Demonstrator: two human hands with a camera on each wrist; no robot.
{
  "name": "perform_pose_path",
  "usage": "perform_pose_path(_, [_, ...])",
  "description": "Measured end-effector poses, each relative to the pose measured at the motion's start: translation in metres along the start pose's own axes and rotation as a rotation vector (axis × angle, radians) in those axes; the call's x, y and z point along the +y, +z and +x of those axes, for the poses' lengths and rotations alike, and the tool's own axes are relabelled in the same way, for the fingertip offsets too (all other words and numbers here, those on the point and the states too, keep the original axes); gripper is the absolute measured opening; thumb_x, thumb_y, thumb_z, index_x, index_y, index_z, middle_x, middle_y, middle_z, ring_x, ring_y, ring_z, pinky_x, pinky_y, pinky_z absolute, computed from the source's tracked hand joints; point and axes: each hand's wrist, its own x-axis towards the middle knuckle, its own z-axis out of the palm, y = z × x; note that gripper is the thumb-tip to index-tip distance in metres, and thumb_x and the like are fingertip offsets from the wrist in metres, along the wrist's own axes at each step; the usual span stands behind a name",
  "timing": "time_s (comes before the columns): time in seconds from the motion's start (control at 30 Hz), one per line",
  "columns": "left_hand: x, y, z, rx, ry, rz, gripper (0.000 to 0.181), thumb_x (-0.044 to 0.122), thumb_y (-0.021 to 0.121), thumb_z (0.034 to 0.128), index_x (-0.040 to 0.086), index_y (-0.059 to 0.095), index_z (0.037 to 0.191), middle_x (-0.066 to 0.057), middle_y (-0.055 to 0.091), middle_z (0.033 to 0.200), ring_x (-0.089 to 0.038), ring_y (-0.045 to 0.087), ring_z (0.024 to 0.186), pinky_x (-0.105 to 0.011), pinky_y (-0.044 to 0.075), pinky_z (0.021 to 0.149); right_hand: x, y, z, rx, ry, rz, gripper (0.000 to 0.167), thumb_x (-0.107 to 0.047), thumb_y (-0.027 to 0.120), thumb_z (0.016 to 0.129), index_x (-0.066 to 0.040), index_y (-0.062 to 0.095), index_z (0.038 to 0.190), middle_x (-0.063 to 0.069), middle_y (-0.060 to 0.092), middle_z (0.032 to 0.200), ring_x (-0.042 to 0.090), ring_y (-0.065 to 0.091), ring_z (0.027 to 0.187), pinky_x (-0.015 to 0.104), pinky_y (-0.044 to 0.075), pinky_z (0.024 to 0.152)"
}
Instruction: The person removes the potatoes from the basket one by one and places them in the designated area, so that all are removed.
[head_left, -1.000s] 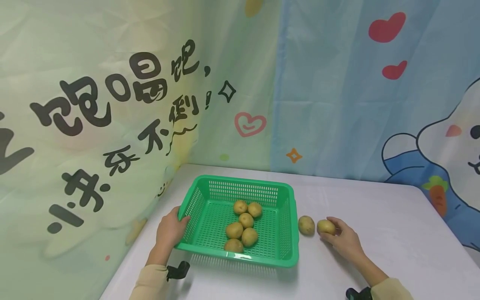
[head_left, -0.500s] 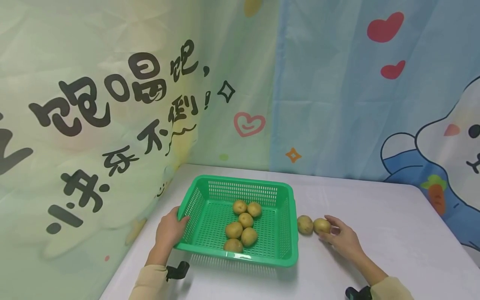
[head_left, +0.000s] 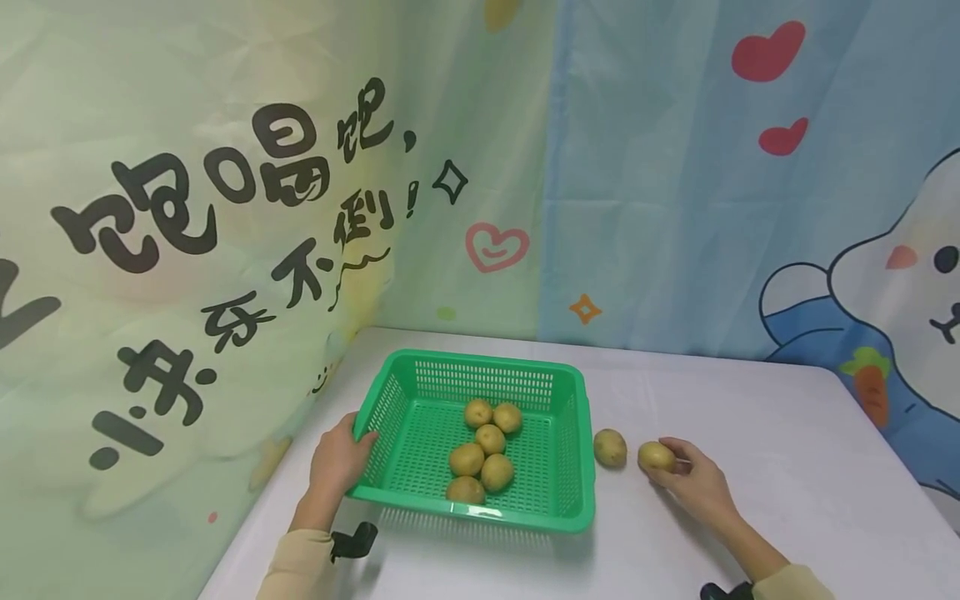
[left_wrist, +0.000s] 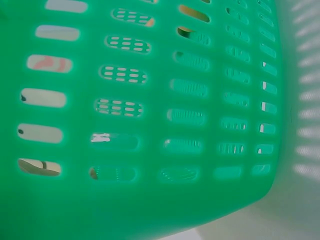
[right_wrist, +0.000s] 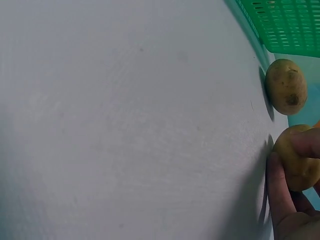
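Observation:
A green plastic basket (head_left: 420,433) stands on the table, with several potatoes (head_left: 467,459) lying in its middle. My left hand (head_left: 337,458) grips the basket's left rim, thumb over the edge. The left wrist view is filled by the basket's slotted side wall (left_wrist: 150,200); the hand itself does not show there. To the right of the basket, my right hand (head_left: 697,479) pinches one potato (head_left: 656,457) between thumb and fingers, low at the tabletop. Another potato (head_left: 610,448) lies between that one and the basket, apart from the held one.
The white table (head_left: 780,450) extends to the right and in front of the basket. A printed curtain (head_left: 660,208) hangs behind it, and a second printed cloth (head_left: 187,292) borders the left side.
The right hand first moved its potato left, up to the loose potato, then back to the right, leaving a gap. The left hand and basket have stayed in place.

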Motion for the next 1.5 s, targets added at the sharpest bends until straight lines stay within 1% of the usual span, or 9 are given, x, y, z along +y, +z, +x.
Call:
perform_pose_path(0.5, [0.001, 0.0, 0.001, -0.006, -0.004, -0.007, 0.053, 0.025, 0.06, 0.0963, -0.004, 0.047, 0.139, -0.019, 0.067, 0.099, -0.018, 0.054, 0.06, -0.03, 0.041, 0.052, -0.007, 0.001, -0.001, -0.011, 0.053, 0.04, 0.068, -0.022, 0.073, 0.086, 0.003, 0.041, 0.141, 0.031, 0.048, 0.135, 0.044, 0.054, 0.118, 0.05, 0.048, 0.092])
perform_pose_path(0.77, [0.001, 0.0, 0.0, 0.0, 0.004, -0.007, 0.053, 0.024, 0.061, 0.096, -0.004, 0.047, 0.138, -0.019, 0.067, 0.098, -0.018, 0.054, 0.06, -0.03, 0.041, 0.052, -0.006, 0.0, -0.004, -0.019, 0.059, 0.048, 0.069, -0.024, 0.073, 0.087, 0.003, 0.04, 0.142, 0.031, 0.046, 0.138, 0.044, 0.053, 0.119, 0.049, 0.047, 0.094])
perform_pose_path(0.9, [0.002, -0.002, -0.001, -0.002, 0.006, -0.008, 0.053, 0.024, 0.061, 0.0959, -0.005, 0.047, 0.138, -0.019, 0.067, 0.097, -0.018, 0.054, 0.06, -0.031, 0.041, 0.052, -0.007, -0.001, -0.007, -0.009, 0.074, 0.074, 0.071, -0.024, 0.071, 0.088, 0.002, 0.037, 0.144, 0.03, 0.043, 0.141, 0.043, 0.052, 0.12, 0.043, 0.05, 0.09])
perform_pose_path(1.0, [0.002, -0.003, -0.002, -0.009, 0.002, -0.016, 0.053, 0.023, 0.061, 0.0961, -0.005, 0.047, 0.138, -0.019, 0.067, 0.096, -0.018, 0.054, 0.059, -0.03, 0.041, 0.051, -0.01, -0.002, -0.012, 0.033, 0.078, 0.118, 0.069, -0.025, 0.069, 0.091, 0.003, 0.036, 0.145, 0.03, 0.043, 0.14, 0.036, 0.061, 0.107, 0.031, 0.054, 0.079])
perform_pose_path(1.07, [0.003, -0.003, -0.002, -0.01, 0.0, -0.019, 0.053, 0.023, 0.061, 0.0961, -0.005, 0.047, 0.138, -0.019, 0.067, 0.095, -0.018, 0.054, 0.059, -0.03, 0.041, 0.051, -0.015, -0.001, -0.018, 0.094, 0.081, 0.161, 0.063, -0.024, 0.066, 0.093, 0.002, 0.038, 0.144, 0.029, 0.045, 0.137, 0.026, 0.066, 0.092, 0.025, 0.053, 0.071])
perform_pose_path(1.17, [0.003, -0.003, -0.002, -0.009, -0.002, -0.023, 0.052, 0.023, 0.061, 0.0961, -0.005, 0.047, 0.138, -0.019, 0.067, 0.096, -0.018, 0.055, 0.059, -0.03, 0.041, 0.051, -0.027, 0.001, -0.026, 0.21, 0.078, 0.229, 0.051, -0.019, 0.061, 0.096, 0.0, 0.044, 0.14, 0.023, 0.049, 0.131, 0.011, 0.064, 0.073, 0.019, 0.051, 0.063])
perform_pose_path(1.23, [0.004, -0.003, -0.002, -0.01, -0.003, -0.02, 0.052, 0.023, 0.06, 0.0963, -0.005, 0.047, 0.138, -0.02, 0.067, 0.098, -0.018, 0.055, 0.06, -0.03, 0.041, 0.051, -0.037, 0.004, -0.031, 0.275, 0.061, 0.271, 0.044, -0.014, 0.058, 0.097, 0.0, 0.047, 0.136, 0.019, 0.049, 0.128, 0.007, 0.061, 0.071, 0.018, 0.05, 0.062])
perform_pose_path(1.33, [0.003, -0.003, -0.002, -0.01, -0.005, -0.014, 0.053, 0.023, 0.06, 0.0964, -0.005, 0.046, 0.139, -0.02, 0.067, 0.102, -0.018, 0.055, 0.061, -0.03, 0.041, 0.052, -0.057, 0.01, -0.037, 0.334, 0.019, 0.307, 0.036, -0.01, 0.055, 0.096, -0.002, 0.052, 0.132, 0.013, 0.049, 0.127, 0.004, 0.056, 0.076, 0.016, 0.05, 0.063])
perform_pose_path(1.5, [0.002, 0.0, 0.0, -0.008, -0.006, -0.017, 0.053, 0.023, 0.06, 0.0963, -0.005, 0.047, 0.139, -0.021, 0.067, 0.104, -0.018, 0.055, 0.062, -0.031, 0.042, 0.053, -0.093, 0.023, -0.043, 0.336, -0.096, 0.351, 0.03, -0.006, 0.056, 0.095, -0.005, 0.057, 0.125, 0.004, 0.048, 0.124, 0.007, 0.054, 0.088, 0.018, 0.05, 0.067])
